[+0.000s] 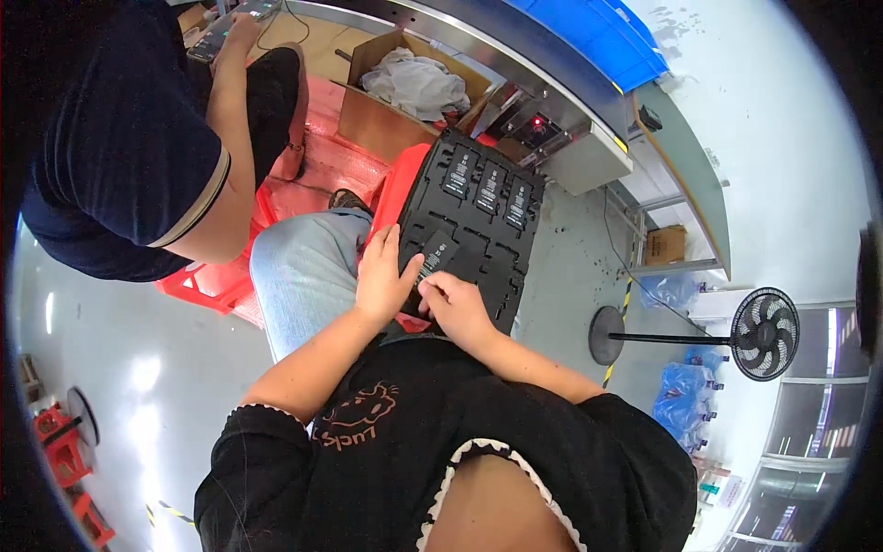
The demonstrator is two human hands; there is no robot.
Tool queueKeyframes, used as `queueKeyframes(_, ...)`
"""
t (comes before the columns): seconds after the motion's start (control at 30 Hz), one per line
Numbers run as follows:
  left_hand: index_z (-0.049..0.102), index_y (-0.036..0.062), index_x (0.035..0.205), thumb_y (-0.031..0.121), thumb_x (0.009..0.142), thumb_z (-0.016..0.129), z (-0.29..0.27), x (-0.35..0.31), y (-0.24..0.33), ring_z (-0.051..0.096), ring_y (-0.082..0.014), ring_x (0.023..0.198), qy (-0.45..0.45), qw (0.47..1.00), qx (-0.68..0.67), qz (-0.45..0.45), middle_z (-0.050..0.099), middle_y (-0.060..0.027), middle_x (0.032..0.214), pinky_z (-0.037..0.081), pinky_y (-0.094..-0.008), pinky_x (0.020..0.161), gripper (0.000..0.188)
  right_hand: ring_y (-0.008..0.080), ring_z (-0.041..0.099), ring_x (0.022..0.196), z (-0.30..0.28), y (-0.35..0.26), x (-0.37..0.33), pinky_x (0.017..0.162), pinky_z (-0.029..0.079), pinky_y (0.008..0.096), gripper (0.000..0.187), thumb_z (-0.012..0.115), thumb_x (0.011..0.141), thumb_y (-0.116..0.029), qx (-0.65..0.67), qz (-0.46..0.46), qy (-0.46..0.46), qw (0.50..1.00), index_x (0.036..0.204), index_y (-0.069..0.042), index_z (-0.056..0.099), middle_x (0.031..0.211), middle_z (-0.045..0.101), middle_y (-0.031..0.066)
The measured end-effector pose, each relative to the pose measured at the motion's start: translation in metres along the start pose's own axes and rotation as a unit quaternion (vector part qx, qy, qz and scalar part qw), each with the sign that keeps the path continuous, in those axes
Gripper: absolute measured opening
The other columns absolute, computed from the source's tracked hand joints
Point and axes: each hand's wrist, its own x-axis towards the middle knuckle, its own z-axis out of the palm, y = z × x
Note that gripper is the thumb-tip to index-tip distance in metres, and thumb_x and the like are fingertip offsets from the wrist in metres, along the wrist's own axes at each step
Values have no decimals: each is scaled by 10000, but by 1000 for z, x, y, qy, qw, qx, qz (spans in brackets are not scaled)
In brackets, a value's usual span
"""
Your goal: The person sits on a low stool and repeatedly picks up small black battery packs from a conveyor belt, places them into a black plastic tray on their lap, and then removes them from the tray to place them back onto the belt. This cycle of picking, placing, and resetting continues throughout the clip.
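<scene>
A black tray (464,229) with moulded pockets lies before me, close to my lap. Several flat, dark pieces that look like battery packs sit in its far pockets, among them one battery pack (489,189) in the middle. Nearer to me, another dark battery pack (440,249) lies at a slant between my hands. My left hand (380,283) has its fingers stretched along the tray's left side, with its thumb at that pack's edge. At the pack's near end, my right hand (455,308) is closed in a pinch; whatever its fingertips hold is hidden.
A red plastic piece (395,189) shows along the tray's left side. Beyond stands an open cardboard box (382,124) with pale crumpled material. Another person (138,138) works at my left. A metal machine edge (589,152) lies ahead, and a standing fan (765,333) is at right.
</scene>
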Motion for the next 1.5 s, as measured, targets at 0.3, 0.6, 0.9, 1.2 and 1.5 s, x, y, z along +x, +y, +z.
queueKeyframes(0.3, 445, -66, 1246, 233, 854, 602, 6, -3, -4, 476, -377, 1136, 6, 987, -132, -93, 494, -248, 1203, 371, -418, 979, 518, 310, 270, 1360, -7, 7, -1, 1055, 256, 543, 623, 598, 856, -264, -439, -173, 17, 881, 1365, -11, 343, 1454, 290, 171)
queueKeyframes(0.6, 574, -42, 1057, 127, 848, 596, -30, 1, -45, 551, -339, 983, 78, 986, -105, -102, 576, -202, 1050, 437, -383, 881, 270, 337, 379, 1295, -8, 10, -3, 1056, 299, 496, 420, 531, 858, -58, -318, -275, 41, 906, 1269, 2, 467, 1368, 414, 184)
queueKeyframes(0.9, 494, -27, 1195, 141, 804, 662, -26, 4, -14, 472, -397, 1125, -5, 995, -94, 19, 479, -241, 1213, 380, -422, 971, 457, 320, 450, 1243, -8, 18, 7, 1035, 355, 458, 337, 554, 852, -12, -265, -271, 53, 924, 1189, -7, 543, 1264, 519, 161)
queueKeyframes(1.2, 272, 0, 1392, 198, 769, 696, -14, 12, -2, 333, -439, 1252, -99, 995, -17, 18, 315, -262, 1372, 295, -457, 1050, 780, 326, 519, 1089, -174, -22, 113, 956, 406, 410, 305, 604, 831, -111, -322, -332, 348, 815, 1133, -71, 589, 1161, 535, 148)
queueKeyframes(1.5, 247, -52, 1377, 200, 777, 683, -17, 18, 1, 322, -424, 1269, -179, 982, -46, -37, 335, -264, 1353, 256, -442, 1079, 783, 383, 196, 1372, -389, -25, 287, 1075, 276, 509, 1002, 735, 597, -216, -437, -8, 341, 832, 1452, -215, 214, 1494, 186, 190)
